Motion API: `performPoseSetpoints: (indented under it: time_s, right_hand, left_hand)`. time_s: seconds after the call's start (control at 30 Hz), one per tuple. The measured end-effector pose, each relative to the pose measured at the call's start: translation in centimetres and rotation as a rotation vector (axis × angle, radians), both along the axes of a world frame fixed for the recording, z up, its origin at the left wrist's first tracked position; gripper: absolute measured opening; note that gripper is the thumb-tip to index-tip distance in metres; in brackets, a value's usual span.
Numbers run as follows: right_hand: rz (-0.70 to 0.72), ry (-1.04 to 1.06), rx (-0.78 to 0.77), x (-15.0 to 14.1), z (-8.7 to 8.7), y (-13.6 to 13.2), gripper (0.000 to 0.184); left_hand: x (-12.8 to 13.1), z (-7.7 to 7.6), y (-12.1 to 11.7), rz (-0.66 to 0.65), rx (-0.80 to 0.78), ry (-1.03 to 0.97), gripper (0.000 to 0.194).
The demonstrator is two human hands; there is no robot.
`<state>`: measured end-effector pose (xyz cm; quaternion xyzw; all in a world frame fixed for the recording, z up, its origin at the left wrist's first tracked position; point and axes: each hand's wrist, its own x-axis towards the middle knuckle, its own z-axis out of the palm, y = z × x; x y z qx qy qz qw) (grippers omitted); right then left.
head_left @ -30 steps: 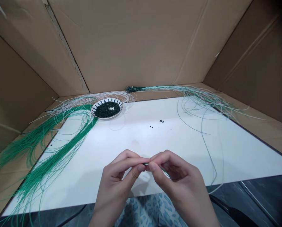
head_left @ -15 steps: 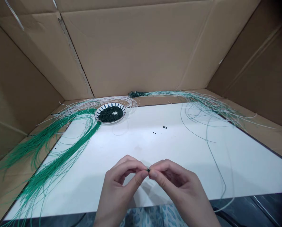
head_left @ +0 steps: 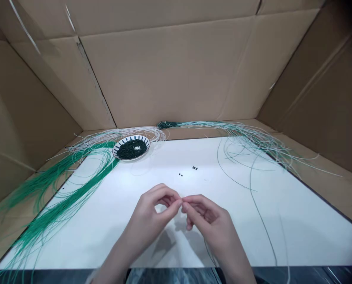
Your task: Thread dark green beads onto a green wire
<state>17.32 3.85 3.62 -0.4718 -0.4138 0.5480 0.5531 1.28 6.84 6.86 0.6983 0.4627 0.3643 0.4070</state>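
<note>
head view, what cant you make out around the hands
Head view:
Anything between the left hand and right hand fingertips: hidden by the fingers.
The small dark bits on the white board: too small for their shape.
The left forearm: cut off by the bottom edge.

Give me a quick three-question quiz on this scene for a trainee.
1. What lies in the plate?
2. True or false: the green wires lie to the right of the plate.
3. Over which surface do the left hand and right hand meet? A: the white board; B: the plate; C: the cardboard.

Key:
1. Small dark pieces
2. False
3. A
</note>
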Motion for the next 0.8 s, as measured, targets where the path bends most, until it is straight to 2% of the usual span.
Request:
performPoseSetpoints:
  time_s: [0.03, 0.07, 0.2, 0.33, 0.5, 0.6, 0.8]
  right_hand:
    - [-0.044, -0.030, 0.007, 1.0, -0.2, 0.3, 0.026]
    - [-0.087, -0.051, 0.007, 2.0, -0.5, 0.6, 0.027]
    - [-0.192, -0.080, -0.022, 5.5, -1.6, 1.1, 0.025]
    - [-0.196, -0.063, -0.034, 6.4, -2.2, 0.8, 0.027]
    - [-0.181, -0.037, -0.043, 5.9, -2.4, 0.8, 0.025]
    - [-0.187, -0.041, -0.059, 6.0, -2.6, 0.9, 0.022]
    - [-0.151, -0.029, -0.029, 4.3, -1.7, 0.6, 0.020]
  left_hand:
    - [0.3, -0.1, 1.3, -0.087, 0.006, 0.067, 0.014]
    - [0.6, -0.5, 2.7, -0.117, 0.011, 0.115, 0.016]
    - [1.2, -2.7, 8.2, -0.051, 0.113, 0.268, 0.026]
    - [1.8, -4.4, 10.4, -0.130, 0.180, 0.320, 0.019]
    - [2.1, -5.2, 10.9, -0.151, 0.194, 0.300, 0.008]
    - [2.2, -4.9, 10.3, -0.114, 0.140, 0.246, 0.007]
    - [1.9, -2.3, 5.0, 0.003, -0.116, 0.008, 0.019]
